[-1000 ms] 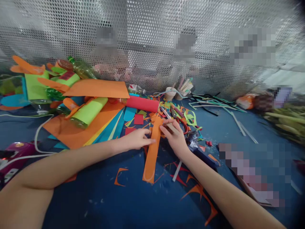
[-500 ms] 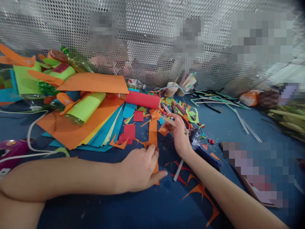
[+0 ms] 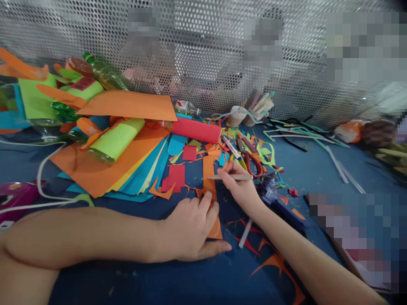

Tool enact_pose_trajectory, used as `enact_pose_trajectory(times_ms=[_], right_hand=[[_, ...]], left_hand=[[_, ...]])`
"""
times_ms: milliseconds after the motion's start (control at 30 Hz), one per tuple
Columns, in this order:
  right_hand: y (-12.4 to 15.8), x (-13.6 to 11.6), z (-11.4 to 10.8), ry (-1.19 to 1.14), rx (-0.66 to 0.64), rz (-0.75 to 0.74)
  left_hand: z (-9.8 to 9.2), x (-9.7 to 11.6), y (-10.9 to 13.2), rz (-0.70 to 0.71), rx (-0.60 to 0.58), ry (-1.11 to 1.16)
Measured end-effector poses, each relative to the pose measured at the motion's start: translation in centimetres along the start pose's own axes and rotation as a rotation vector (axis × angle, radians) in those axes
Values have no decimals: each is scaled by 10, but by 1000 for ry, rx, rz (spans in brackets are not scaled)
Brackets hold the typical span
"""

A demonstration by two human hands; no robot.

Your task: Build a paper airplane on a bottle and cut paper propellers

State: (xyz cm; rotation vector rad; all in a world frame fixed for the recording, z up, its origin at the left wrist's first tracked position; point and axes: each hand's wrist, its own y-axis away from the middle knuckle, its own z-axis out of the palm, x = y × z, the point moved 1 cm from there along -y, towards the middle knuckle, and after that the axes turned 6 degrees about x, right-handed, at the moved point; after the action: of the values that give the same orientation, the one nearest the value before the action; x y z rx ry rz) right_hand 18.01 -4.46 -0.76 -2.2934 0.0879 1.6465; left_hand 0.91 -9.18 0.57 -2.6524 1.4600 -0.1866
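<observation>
My left hand (image 3: pixel 193 228) lies with fingers stretched over an orange paper strip (image 3: pixel 209 169), holding it against the blue tabletop. Its thumb is spread toward the right, and the palm hides part of the strip. A pencil (image 3: pixel 244 177) is pinched in my right hand (image 3: pixel 240 186), lying nearly level with its tip pointing left over the strip. Whether the tip touches the paper I cannot tell. Red-handled scissors (image 3: pixel 257 167) and a dark blue glue gun (image 3: pixel 282 207) lie just beyond and beside my right hand.
Colored paper sheets (image 3: pixel 127 178) and paper-wrapped bottles (image 3: pixel 117 137) are piled at the left. A red paper-wrapped roll (image 3: pixel 197 130) lies behind the paper scraps (image 3: pixel 189 153). Cups with sticks (image 3: pixel 237 116) stand by the perforated metal screen (image 3: pixel 203 51). A white cord (image 3: pixel 40 178) runs along the left.
My right hand has come down a little and the pencil has turned to lie across the orange strip. My left hand still presses on the strip. The view has shifted slightly.
</observation>
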Motion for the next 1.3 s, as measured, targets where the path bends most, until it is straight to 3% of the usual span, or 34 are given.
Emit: enact_pose_trajectory(times_ms=[100, 533, 1300], right_hand=[[-1, 1, -1, 22, 23, -12], [2, -5, 2, 31, -95, 28], [3, -5, 4, 64, -80, 29]], left_hand=[[-2, -1, 0, -1, 5, 18], [0, -2, -2, 6, -15, 56], [0, -1, -2, 4, -28, 61]])
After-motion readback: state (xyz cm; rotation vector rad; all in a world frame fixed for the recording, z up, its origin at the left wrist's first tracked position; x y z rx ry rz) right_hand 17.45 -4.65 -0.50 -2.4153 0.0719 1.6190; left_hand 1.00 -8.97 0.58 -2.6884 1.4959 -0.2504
